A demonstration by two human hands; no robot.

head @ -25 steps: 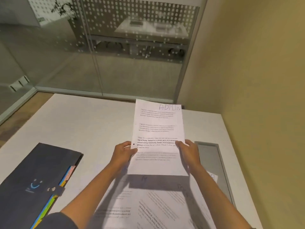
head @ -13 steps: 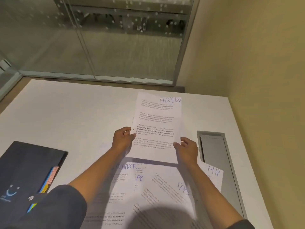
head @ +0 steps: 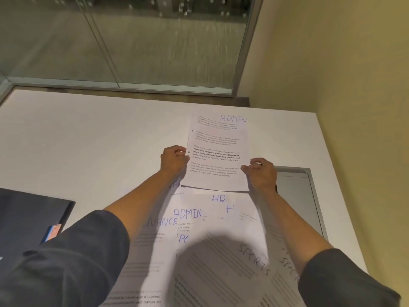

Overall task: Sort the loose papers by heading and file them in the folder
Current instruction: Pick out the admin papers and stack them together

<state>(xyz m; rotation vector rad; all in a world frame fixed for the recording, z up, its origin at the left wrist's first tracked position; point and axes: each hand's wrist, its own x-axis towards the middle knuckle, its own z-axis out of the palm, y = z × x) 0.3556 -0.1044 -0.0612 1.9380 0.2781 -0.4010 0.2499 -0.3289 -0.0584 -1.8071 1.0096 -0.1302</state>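
- I hold the "ADMIN" sheet (head: 218, 151) by its two long edges over the far part of the white table (head: 93, 134), its handwritten blue heading at the top right corner.
- My left hand (head: 173, 161) grips the sheet's left edge, fingers curled in against it at about mid-height.
- My right hand (head: 261, 173) pinches the right edge a little lower down, thumb and fingertips closed on the paper.
- The sheet's lower edge lies just above the loose papers (head: 212, 244) spread on the table between my forearms; whether the sheet rests flat on the table or is slightly raised, I cannot tell, though a thin dark shadow runs under its near edge.
- Among the loose papers, overlapping one another, I can read the headings "HR", a second "ADMIN", part of "FINANCE", and "SPORTS" twice; one more heading shows only the letters "PC" or similar.
- A rounded shadow falls across the middle of the papers.
- The dark folder (head: 33, 218) lies at the left edge of the table, well apart from the sheet I hold, with coloured tabs showing along its right side beside my left sleeve (head: 73, 258).
- A grey metal hatch (head: 296, 196) is set into the table just to the right of my right hand.
- Beyond the table stands a glass partition (head: 132, 41); a yellow wall (head: 343, 85) runs along the right.
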